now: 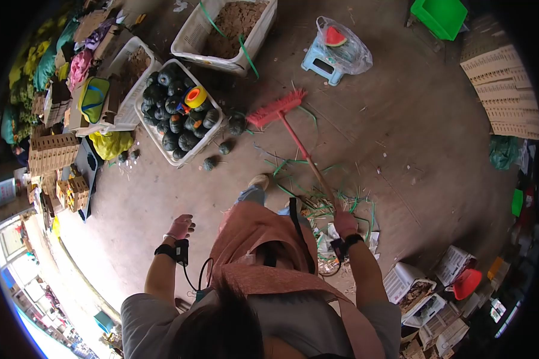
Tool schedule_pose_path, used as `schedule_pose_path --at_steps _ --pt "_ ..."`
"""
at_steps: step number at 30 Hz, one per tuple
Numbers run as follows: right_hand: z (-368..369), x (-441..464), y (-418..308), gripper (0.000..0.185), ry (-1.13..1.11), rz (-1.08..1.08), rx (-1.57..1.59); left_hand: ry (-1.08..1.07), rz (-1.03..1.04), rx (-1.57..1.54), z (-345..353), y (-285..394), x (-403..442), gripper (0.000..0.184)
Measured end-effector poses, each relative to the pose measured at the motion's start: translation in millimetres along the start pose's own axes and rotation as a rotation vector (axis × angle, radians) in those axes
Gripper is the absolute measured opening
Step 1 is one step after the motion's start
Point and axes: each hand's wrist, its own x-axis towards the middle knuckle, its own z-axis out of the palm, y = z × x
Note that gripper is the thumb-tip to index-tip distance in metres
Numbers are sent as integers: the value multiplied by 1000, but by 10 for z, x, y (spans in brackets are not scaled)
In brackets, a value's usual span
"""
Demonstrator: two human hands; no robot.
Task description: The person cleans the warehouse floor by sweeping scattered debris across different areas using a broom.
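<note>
Our R hand (345, 224) is wrapping round the red broom (301, 145), to the R of the kabocha crate (205, 141) & nearer our body; we're prob. gripping that far up the hdl (323, 183) b/c it's giving us reach w/o much stooping. How much hdl is sticking out past the fist, we can't tell. Our L hand (181, 227) is hanging on the near side of the crate, well apart from it, holding nothing we can see, fingers loosely bent; one hand's prob. managing the broom's wt fine.

The broom is slanting away from us, its head (276, 109) apparently resting on the floor (437, 173) just R of the crate, past a few loose kabochas (225, 147). Green strapping strips (350, 200) & paper scraps (324, 245) are lying R of the crate on our side, near & under the hdl. A watermelon slice (335, 38) is sitting w/ a clear plastic bag (359, 57) on a blue stool (322, 66), beyond the crate & to its R, prob. so it's clear of floor dirt.

Looks-wise, the broom's showing red, slightly splayed bristles, a wide head, & a hdl going from red to brownish toward our fist.
</note>
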Motion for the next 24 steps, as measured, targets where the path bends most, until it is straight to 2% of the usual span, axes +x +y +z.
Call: schedule_pose_path --at_steps 2,6,8,10,12,16,19,20,21,22,23,24 --pt "334 -632 666 50 -54 56 -102 -46 86 119 320 271 -47 29" --pt "588 -1970 1650 56 -162 160 -218 -134 345 121 944 822 -150 28" --pt "479 -2456 1720 46 -173 316 -185 -186 500 165 1224 1002 -180 28" --pt "642 -2765 1965 35 -43 372 70 -276 633 260 1378 1110 -119 29" --pt "597 -3044 1990 37 45 388 296 -342 747 335 1483 1167 79 30" --pt "542 -3342 1867 35 120 431 508 -286 718 424 1406 1254 69 30" --pt "326 -3120 1636 32 207 347 550 -252 485 264 1206 1120 166 29" --pt "154 -2952 1522 31 245 299 544 -246 406 250 1111 1084 123 29" --pt "63 -2681 1450 28 258 252 520 -294 413 207 971 894 347 31" --pt "-214 -2053 1257 26 310 168 518 -386 231 39 735 754 520 34" --pt "-379 -1622 1207 28 266 142 440 -285 221 171 676 752 380 37" --pt "-613 -1222 1069 32 324 72 441 -277 213 184 524 658 510 33"
